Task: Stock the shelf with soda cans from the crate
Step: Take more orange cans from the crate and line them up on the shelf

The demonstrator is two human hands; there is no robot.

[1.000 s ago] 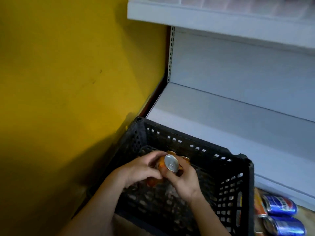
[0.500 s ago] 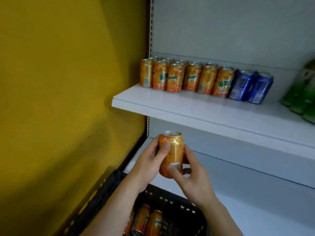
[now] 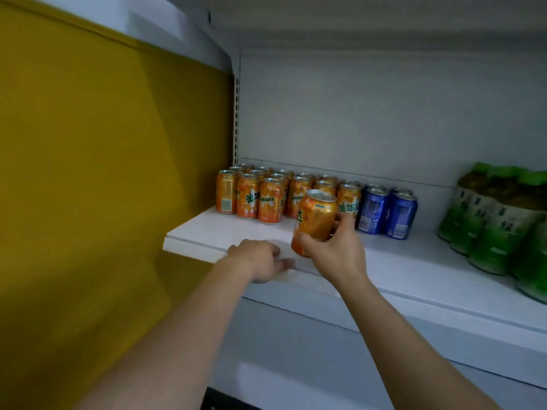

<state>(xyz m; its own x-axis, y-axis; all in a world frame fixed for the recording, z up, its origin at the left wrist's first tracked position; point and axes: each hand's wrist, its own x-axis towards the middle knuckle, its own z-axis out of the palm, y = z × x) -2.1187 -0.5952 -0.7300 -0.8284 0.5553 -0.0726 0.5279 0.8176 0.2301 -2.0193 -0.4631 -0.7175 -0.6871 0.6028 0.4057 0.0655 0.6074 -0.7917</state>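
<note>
My right hand (image 3: 336,253) grips an orange soda can (image 3: 315,218) from below and holds it slightly tilted just above the white shelf (image 3: 393,261), in front of the row of orange cans (image 3: 266,196). My left hand (image 3: 259,263) rests at the shelf's front edge with its fingers loosely curled and holds nothing. The crate is out of view.
Blue soda cans (image 3: 387,211) stand to the right of the orange ones, and green bottles (image 3: 500,220) stand at the far right of the shelf. A yellow wall (image 3: 103,187) closes the left side. Another shelf board runs overhead.
Both hands lifted the can out of the crate. The left hand has let go and dropped to the shelf edge, while the right hand alone carried the can up to shelf level.
</note>
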